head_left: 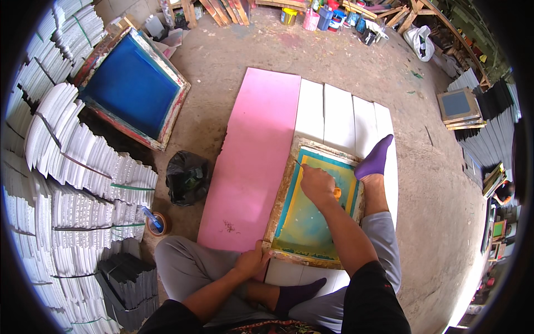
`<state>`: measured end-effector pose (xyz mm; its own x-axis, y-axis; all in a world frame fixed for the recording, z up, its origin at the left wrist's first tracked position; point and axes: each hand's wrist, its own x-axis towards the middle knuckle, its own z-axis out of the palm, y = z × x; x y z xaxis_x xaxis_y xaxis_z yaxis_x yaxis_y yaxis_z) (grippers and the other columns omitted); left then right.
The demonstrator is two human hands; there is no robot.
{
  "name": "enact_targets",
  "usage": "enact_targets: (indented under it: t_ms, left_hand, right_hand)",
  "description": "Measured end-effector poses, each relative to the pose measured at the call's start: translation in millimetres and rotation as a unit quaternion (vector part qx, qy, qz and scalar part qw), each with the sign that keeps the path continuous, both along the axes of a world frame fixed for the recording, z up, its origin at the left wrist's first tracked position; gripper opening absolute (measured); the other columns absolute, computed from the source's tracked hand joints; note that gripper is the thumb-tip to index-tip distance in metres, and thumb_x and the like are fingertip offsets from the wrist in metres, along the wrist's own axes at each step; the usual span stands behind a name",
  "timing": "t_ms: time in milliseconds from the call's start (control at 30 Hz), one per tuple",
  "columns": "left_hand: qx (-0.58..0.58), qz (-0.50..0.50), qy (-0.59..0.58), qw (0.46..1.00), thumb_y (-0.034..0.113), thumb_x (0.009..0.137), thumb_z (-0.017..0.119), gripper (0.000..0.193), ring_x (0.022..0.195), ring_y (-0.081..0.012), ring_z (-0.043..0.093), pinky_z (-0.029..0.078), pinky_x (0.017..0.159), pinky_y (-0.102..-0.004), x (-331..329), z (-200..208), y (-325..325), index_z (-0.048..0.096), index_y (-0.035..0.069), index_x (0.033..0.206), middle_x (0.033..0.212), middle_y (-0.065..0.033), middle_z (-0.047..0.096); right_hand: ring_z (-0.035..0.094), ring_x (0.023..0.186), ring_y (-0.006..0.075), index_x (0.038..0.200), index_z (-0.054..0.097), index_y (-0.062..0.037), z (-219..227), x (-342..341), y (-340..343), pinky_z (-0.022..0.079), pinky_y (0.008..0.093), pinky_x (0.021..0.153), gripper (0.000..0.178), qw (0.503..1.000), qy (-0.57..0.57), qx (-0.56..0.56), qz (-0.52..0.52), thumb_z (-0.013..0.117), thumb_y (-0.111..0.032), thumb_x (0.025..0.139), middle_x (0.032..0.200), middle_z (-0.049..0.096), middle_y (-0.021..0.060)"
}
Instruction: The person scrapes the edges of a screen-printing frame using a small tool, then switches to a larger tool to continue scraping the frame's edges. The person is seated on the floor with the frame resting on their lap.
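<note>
I sit on the floor with a wooden-framed printing screen [283, 189] lying flat before me, its mesh teal and yellow. My left hand [251, 261] grips the frame's near left corner. My right hand [316, 183] presses down on the mesh, shut on a tool with an orange handle [337, 192]. The screen rests on white panels [339, 117] laid side by side. A long pink panel [256, 156] lies to the left of the screen. My foot in a purple sock [376, 158] rests by the frame's right edge.
Bundled stacks of white moulded strips [67, 183] line the left side. A bigger blue screen frame [130, 83] leans there. A black plastic bag [187, 177] and a small tub with a blue tool [156, 222] sit by my left knee. Paint pots [320, 16] stand at the back.
</note>
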<state>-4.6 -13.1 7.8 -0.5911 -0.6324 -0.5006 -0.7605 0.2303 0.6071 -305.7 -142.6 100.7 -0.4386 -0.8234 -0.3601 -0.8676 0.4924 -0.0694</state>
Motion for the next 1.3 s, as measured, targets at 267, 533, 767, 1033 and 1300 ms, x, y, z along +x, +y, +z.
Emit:
enact_targets:
  t_ms: [267, 533, 767, 1033, 1300]
  left_hand:
    - [0.011, 0.005, -0.005, 1.000, 0.051, 0.106, 0.044, 0.057, 0.074, -0.0522, 0.069, 0.053, 0.065, -0.0616, -1.0, 2.6, 0.3, 0.038, -0.001, 0.127, 0.076, -0.0321, 0.068]
    - [0.016, 0.004, 0.003, 1.000, 0.051, 0.106, 0.044, 0.056, 0.074, -0.0526, 0.068, 0.053, 0.065, -0.0622, -2.1, 8.4, -3.0, 0.039, -0.001, 0.125, 0.077, -0.0320, 0.068]
    - [0.012, 0.001, -0.003, 1.000, 0.052, 0.106, 0.044, 0.059, 0.073, -0.0519, 0.069, 0.053, 0.064, -0.0618, -0.6, 1.9, -0.4, 0.038, -0.002, 0.126, 0.076, -0.0319, 0.068]
    - [0.005, 0.005, 0.003, 1.000, 0.055, 0.106, 0.043, 0.062, 0.072, -0.0521, 0.068, 0.053, 0.063, -0.0620, -0.8, -2.8, 0.6, 0.038, -0.002, 0.128, 0.075, -0.0314, 0.068]
    - [-0.004, 0.021, 0.023, 1.000, 0.051, 0.105, 0.047, 0.060, 0.071, -0.0522, 0.068, 0.053, 0.063, -0.0611, 2.2, -9.1, 4.4, 0.040, -0.003, 0.129, 0.075, -0.0300, 0.068]
  right_hand:
    - [0.073, 0.095, 0.0412, 0.135, 0.064, -0.0244, -0.4, -6.5, 9.1, 0.058, 0.0534, 0.083, 0.035, 0.999, -0.032, -0.034, -0.015, 0.049, -0.027, 0.104, 0.106, 0.074, 0.0216]
    - [0.073, 0.092, 0.0422, 0.136, 0.063, -0.0265, -7.8, -7.7, 13.3, 0.058, 0.0547, 0.081, 0.035, 0.998, -0.032, -0.062, -0.010, 0.050, -0.031, 0.104, 0.100, 0.073, 0.0225]
    - [0.073, 0.092, 0.0417, 0.136, 0.063, -0.0259, -7.0, -6.1, 12.0, 0.059, 0.0537, 0.079, 0.035, 0.998, -0.033, -0.054, -0.008, 0.050, -0.031, 0.104, 0.100, 0.074, 0.0226]
    - [0.073, 0.095, 0.0406, 0.136, 0.064, -0.0256, -7.8, -6.3, 11.4, 0.059, 0.0530, 0.080, 0.035, 0.998, -0.031, -0.049, -0.013, 0.051, -0.029, 0.103, 0.102, 0.073, 0.0231]
    - [0.074, 0.094, 0.0397, 0.137, 0.062, -0.0177, -2.7, 10.9, -7.8, 0.059, 0.0523, 0.079, 0.038, 0.999, 0.004, 0.030, 0.021, 0.051, -0.020, 0.101, 0.102, 0.074, 0.0210]
